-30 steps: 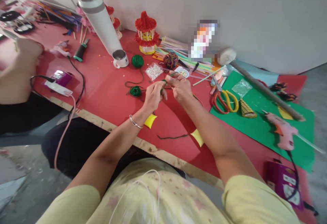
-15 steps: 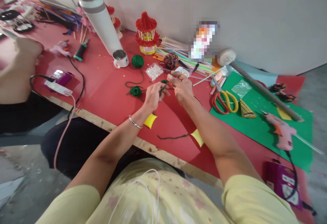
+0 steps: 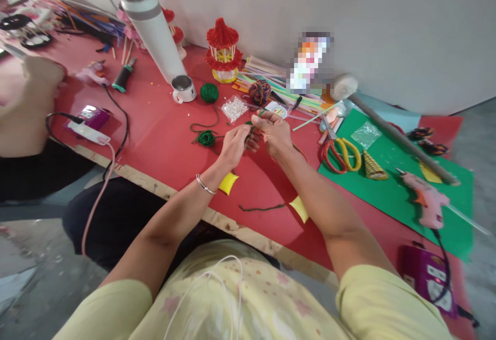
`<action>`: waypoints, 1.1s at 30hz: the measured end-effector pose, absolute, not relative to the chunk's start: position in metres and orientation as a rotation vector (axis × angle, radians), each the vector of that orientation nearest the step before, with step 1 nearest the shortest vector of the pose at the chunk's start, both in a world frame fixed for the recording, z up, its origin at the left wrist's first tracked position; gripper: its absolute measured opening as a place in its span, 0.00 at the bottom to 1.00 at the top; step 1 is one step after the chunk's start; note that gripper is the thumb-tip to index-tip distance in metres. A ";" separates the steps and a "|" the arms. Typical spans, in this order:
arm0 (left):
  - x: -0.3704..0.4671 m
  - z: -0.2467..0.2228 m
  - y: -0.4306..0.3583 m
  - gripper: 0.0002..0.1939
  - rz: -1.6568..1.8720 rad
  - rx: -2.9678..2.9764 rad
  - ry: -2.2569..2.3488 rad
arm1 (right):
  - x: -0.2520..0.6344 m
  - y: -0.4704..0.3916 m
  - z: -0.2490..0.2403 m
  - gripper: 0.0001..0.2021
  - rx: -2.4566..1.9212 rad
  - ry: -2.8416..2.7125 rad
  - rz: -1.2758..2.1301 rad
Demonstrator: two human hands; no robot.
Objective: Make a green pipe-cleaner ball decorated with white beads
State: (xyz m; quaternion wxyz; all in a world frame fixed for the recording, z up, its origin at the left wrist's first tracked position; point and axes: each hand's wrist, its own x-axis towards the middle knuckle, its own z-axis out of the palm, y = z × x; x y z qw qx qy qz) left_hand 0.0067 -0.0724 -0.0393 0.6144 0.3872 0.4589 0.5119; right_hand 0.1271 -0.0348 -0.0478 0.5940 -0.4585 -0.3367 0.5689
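Note:
Green yarn point(image 3: 251, 129) runs between my two hands, held above the red table. My left hand point(image 3: 236, 143) has its thumb and fingers closed on it, some fingers curled. Close beside it, my right hand point(image 3: 274, 130) pinches the yarn between thumb and forefinger. Part of the yarn is hidden by the fingers. Just left of my hands lies a coiled green yarn piece point(image 3: 205, 138), and behind that a green yarn ball point(image 3: 209, 92). A bag of white beads point(image 3: 234, 108) lies beyond my left hand. One loose dark green strand point(image 3: 261, 208) rests near the table's front edge.
A white mug point(image 3: 183, 89) and a tall white bottle point(image 3: 155, 32) stand at the back left. Scissors point(image 3: 341, 155) and a pink glue gun point(image 3: 425, 198) lie on the right by green sheeting point(image 3: 399, 195). Another person's arm point(image 3: 29, 97) is at the far left.
My left hand has shifted and turned slightly against the yarn, its fingers drawing nearer my right hand. The things on the table have stayed put.

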 end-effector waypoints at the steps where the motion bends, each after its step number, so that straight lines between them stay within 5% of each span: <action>1: 0.007 -0.038 -0.072 0.18 1.193 0.860 1.051 | 0.127 -0.036 -0.047 0.22 -1.063 -0.792 1.339; 12: 0.003 -0.036 -0.062 0.41 1.195 0.757 0.952 | 0.123 -0.040 -0.043 0.20 -1.019 -0.809 1.332; 23: -0.003 -0.037 -0.063 0.27 0.911 0.709 0.966 | 0.127 -0.036 -0.049 0.21 -1.000 -0.766 1.303; 33: -0.003 -0.043 -0.060 0.30 1.030 0.833 0.949 | 0.127 -0.036 -0.046 0.22 -1.019 -0.757 1.325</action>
